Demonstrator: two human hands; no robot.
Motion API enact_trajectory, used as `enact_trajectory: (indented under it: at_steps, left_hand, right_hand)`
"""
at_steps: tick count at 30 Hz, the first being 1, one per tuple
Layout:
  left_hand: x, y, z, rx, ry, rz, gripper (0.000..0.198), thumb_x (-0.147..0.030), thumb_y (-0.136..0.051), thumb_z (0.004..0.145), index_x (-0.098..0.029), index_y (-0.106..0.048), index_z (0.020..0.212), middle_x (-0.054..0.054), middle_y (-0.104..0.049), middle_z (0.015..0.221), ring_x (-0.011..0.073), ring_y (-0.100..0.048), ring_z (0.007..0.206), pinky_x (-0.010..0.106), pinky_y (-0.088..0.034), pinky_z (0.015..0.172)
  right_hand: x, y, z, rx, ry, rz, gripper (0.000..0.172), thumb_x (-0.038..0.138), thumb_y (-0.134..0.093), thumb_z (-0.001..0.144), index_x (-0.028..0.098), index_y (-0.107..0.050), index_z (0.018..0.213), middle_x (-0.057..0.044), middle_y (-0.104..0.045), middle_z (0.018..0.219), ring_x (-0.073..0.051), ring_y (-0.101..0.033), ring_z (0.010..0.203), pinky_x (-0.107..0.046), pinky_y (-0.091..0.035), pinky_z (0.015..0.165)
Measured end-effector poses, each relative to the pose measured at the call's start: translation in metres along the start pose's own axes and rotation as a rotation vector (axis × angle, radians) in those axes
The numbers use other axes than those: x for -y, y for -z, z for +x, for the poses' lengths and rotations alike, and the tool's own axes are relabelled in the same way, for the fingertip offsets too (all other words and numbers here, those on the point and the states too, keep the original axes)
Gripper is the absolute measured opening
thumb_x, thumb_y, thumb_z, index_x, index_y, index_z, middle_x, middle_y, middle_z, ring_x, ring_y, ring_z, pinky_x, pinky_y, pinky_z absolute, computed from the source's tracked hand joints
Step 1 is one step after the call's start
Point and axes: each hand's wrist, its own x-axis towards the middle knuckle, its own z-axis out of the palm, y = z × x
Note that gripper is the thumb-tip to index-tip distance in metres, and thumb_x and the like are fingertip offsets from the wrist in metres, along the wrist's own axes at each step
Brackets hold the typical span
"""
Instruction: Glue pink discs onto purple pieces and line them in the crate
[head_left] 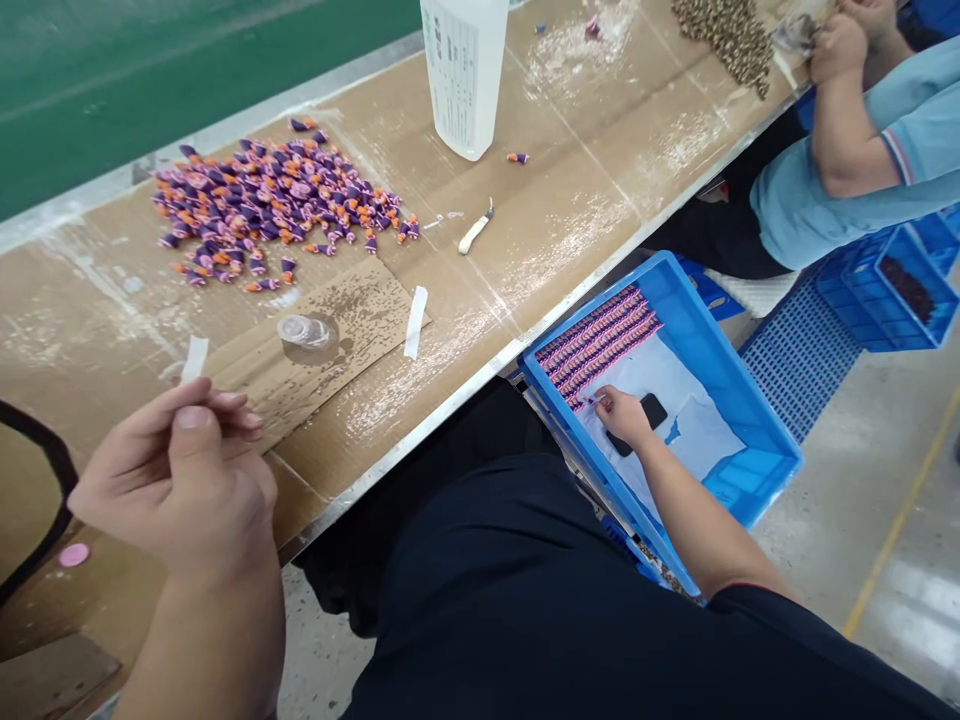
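Raising left hand (169, 485), right hand (622, 418) inside one blue crate (724, 365)

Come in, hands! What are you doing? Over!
Left hand: fingers pinched over the cardboard. Right hand: pinching a small piece in the blue crate. Black phone beneath that hand.

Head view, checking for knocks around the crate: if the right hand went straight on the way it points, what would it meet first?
The right hand would likely meet the rows of purple and orange pieces lying in the blue crate, just past its fingertips, though depth is unclear.
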Motion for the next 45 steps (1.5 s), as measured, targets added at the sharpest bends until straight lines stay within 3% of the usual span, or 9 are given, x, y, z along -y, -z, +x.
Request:
enact_trajectory:
  at_steps: [5, 10, 16, 22, 28, 35, 40, 45]
  left_hand:
    - [0.002, 0.001, 0.001, -0.003, -0.015, 0.003, 0.019, -0.024, -0.08, 0.066, -0.015, -0.084, 0.083, 0.002, -0.071, 0.059, 0.011, -0.06, 0.047, 0.022, -0.048, 0.042]
    - [0.002, 0.002, 0.001, -0.015, -0.004, 0.029, 0.021, -0.026, -0.08, 0.065, -0.014, -0.083, 0.082, 0.001, -0.07, 0.059, 0.0117, -0.059, 0.047, 0.023, -0.046, 0.042]
    - [0.0, 0.001, 0.001, -0.034, 0.023, 0.098, 0.024, -0.033, -0.078, 0.064, -0.016, -0.08, 0.081, -0.001, -0.068, 0.057, 0.0128, -0.057, 0.048, 0.025, -0.045, 0.042]
    - [0.001, -0.002, 0.002, -0.074, 0.023, 0.124, 0.024, -0.034, -0.074, 0.058, -0.018, -0.08, 0.076, -0.001, -0.066, 0.053, 0.0136, -0.055, 0.045, 0.026, -0.042, 0.039]
    - [-0.002, -0.003, 0.0, -0.071, 0.038, 0.127, 0.023, -0.034, -0.075, 0.06, -0.018, -0.079, 0.077, 0.0, -0.066, 0.055, 0.0138, -0.056, 0.046, 0.026, -0.044, 0.041]
    - [-0.002, -0.002, 0.0, -0.07, 0.04, 0.121, 0.023, -0.031, -0.074, 0.06, -0.016, -0.079, 0.077, 0.0, -0.065, 0.055, 0.0128, -0.055, 0.046, 0.024, -0.045, 0.039]
    - [-0.003, -0.001, -0.001, -0.054, 0.048, 0.094, 0.023, -0.031, -0.077, 0.062, -0.017, -0.08, 0.079, 0.0, -0.066, 0.056, 0.0118, -0.056, 0.048, 0.022, -0.047, 0.041]
    - [-0.002, -0.001, -0.001, -0.047, 0.028, 0.104, 0.023, -0.032, -0.077, 0.062, -0.017, -0.08, 0.079, 0.001, -0.065, 0.056, 0.0124, -0.055, 0.047, 0.023, -0.045, 0.04]
  right_hand:
    - [0.002, -0.001, -0.001, 0.004, 0.052, -0.004, 0.015, 0.02, -0.072, 0.086, 0.023, -0.073, 0.101, -0.008, -0.081, 0.1, -0.023, -0.075, 0.087, -0.032, -0.053, 0.079]
    - [-0.004, -0.003, 0.004, -0.002, -0.019, 0.068, 0.006, 0.024, -0.069, 0.089, 0.024, -0.073, 0.094, -0.005, -0.08, 0.086, -0.022, -0.076, 0.082, -0.032, -0.057, 0.082]
    - [-0.01, -0.004, 0.007, -0.025, -0.164, 0.175, 0.019, 0.032, -0.056, 0.097, 0.023, -0.071, 0.091, -0.002, -0.077, 0.069, -0.02, -0.075, 0.065, -0.031, -0.06, 0.075]
    - [-0.006, -0.004, 0.006, -0.039, -0.22, 0.236, 0.018, 0.037, -0.061, 0.095, 0.023, -0.071, 0.088, -0.002, -0.079, 0.07, -0.02, -0.077, 0.067, -0.032, -0.061, 0.078]
    - [-0.003, -0.002, 0.009, -0.071, -0.272, 0.251, 0.01, 0.027, -0.064, 0.09, 0.023, -0.071, 0.085, 0.0, -0.077, 0.066, -0.021, -0.077, 0.067, -0.031, -0.06, 0.08]
    - [0.002, 0.001, 0.007, -0.092, -0.327, 0.275, 0.018, 0.032, -0.058, 0.099, 0.022, -0.071, 0.09, -0.003, -0.079, 0.071, -0.02, -0.079, 0.067, -0.03, -0.06, 0.076]
    - [0.005, 0.001, 0.007, -0.098, -0.325, 0.265, 0.014, 0.036, -0.076, 0.089, 0.023, -0.071, 0.091, -0.001, -0.077, 0.067, -0.024, -0.081, 0.078, -0.032, -0.059, 0.084]
    - [0.0, 0.005, 0.009, -0.101, -0.354, 0.295, 0.012, 0.034, -0.071, 0.089, 0.024, -0.07, 0.081, 0.0, -0.074, 0.06, -0.024, -0.08, 0.074, -0.034, -0.061, 0.085]
